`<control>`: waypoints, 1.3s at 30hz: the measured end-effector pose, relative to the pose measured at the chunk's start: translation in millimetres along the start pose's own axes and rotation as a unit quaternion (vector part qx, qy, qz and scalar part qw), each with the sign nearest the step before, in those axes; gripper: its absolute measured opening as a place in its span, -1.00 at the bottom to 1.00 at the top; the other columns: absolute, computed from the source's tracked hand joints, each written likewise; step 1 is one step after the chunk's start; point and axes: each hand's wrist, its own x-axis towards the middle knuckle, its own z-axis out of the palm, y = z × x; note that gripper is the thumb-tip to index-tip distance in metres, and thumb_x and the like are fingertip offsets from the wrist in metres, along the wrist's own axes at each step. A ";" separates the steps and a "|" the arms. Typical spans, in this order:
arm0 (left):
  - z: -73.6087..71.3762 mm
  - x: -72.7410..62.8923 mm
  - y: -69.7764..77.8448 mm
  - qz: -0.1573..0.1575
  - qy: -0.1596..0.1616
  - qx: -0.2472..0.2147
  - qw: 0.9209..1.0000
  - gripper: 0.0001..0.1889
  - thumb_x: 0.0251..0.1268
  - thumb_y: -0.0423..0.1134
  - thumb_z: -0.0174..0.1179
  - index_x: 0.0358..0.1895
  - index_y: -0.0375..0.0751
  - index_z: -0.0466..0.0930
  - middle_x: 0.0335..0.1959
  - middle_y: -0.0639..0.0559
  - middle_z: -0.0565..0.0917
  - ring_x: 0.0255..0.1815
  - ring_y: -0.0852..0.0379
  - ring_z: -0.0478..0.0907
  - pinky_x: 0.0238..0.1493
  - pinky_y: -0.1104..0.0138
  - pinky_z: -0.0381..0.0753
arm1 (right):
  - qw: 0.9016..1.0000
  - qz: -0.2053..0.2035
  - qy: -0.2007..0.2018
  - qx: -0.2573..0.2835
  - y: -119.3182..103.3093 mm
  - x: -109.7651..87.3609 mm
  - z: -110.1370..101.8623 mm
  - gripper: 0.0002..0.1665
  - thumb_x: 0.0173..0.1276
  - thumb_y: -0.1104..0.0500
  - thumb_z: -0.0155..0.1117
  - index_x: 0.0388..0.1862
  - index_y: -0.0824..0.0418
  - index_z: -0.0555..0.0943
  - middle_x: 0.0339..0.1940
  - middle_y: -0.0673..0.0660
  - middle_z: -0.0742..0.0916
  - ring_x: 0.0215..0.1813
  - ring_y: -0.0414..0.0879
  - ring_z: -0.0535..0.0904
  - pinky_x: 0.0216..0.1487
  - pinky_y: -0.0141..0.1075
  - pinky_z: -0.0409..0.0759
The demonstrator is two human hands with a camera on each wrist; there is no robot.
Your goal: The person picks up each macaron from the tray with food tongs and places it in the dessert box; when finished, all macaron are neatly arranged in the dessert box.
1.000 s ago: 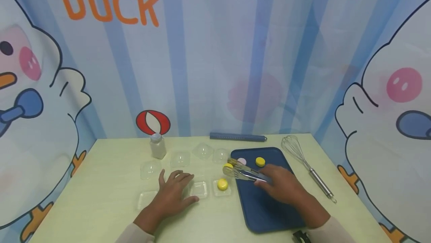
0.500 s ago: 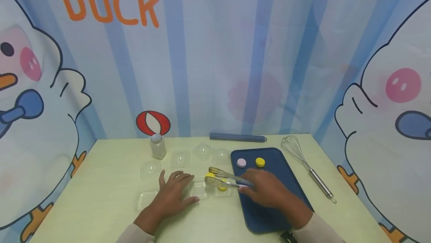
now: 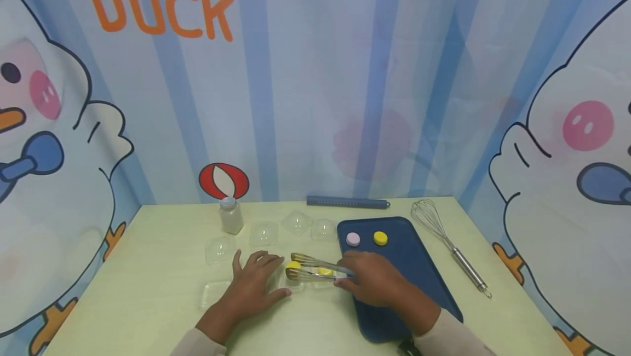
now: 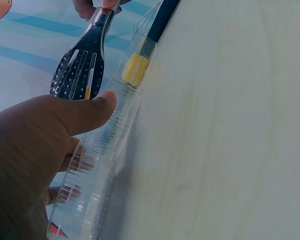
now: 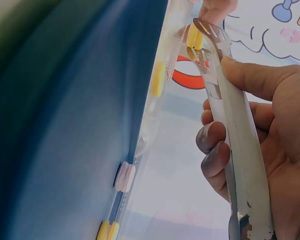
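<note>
Just below the centre of the head view, a yellow macaron sits between the two slotted heads of the metal tongs, over a clear container; whether it touches the container's floor cannot be told. The right hand, right of centre, has its grip wrapped round the tongs, thumb on one arm and fingers curled on the other. The left hand, lower and left of centre, has a loose grip with the fingers spread apart — its thumb lies beside the container's near edge, though how firmly it presses is unclear.

To the right, a second yellow macaron rests in the neighbouring container, partly behind the tongs. A lilac macaron and a third yellow macaron lie near the far edge of the blue tray on the pale surface.

The macaron looks light, probably with a brittle shell that hard pinching could crack, and its smooth, rounded sides may slip on metal. A gentle hold across opposite sides at mid-height seems best — the container, thin and light, would likely slide unless steadied by its rim.
</note>
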 end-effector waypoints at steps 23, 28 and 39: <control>-1.9 -1.0 2.2 -0.005 0.000 0.002 1.000 -0.26 0.24 0.23 0.53 0.40 -0.11 0.66 0.32 -0.05 0.74 0.50 -0.27 0.52 0.54 -0.64 -0.04 | 0.997 0.022 -0.052 -0.049 -20.7 18.5 -8.9 -0.73 0.46 -0.08 0.55 -0.10 0.08 0.80 -0.25 -0.09 0.74 -0.32 -0.31 0.54 -0.31 -0.27 0.57; -1.6 -0.4 1.9 -0.009 -0.007 0.000 1.000 -0.25 0.25 0.23 0.52 0.41 -0.10 0.66 0.33 -0.05 0.74 0.52 -0.27 0.50 0.55 -0.63 -0.06 | 0.995 0.033 -0.074 -0.050 -23.7 25.4 -14.2 -0.76 0.45 -0.08 0.56 -0.16 0.05 0.80 -0.31 -0.12 0.70 -0.34 -0.31 0.52 -0.32 -0.26 0.54; -0.6 -0.6 3.1 0.002 0.006 0.003 1.000 -0.25 0.23 0.22 0.54 0.38 -0.14 0.68 0.30 -0.06 0.75 0.49 -0.27 0.52 0.53 -0.64 -0.02 | 0.993 0.054 -0.094 -0.050 -25.9 28.1 -16.5 -0.72 0.44 -0.06 0.57 -0.11 0.12 0.83 -0.27 -0.06 0.75 -0.32 -0.27 0.56 -0.27 -0.22 0.60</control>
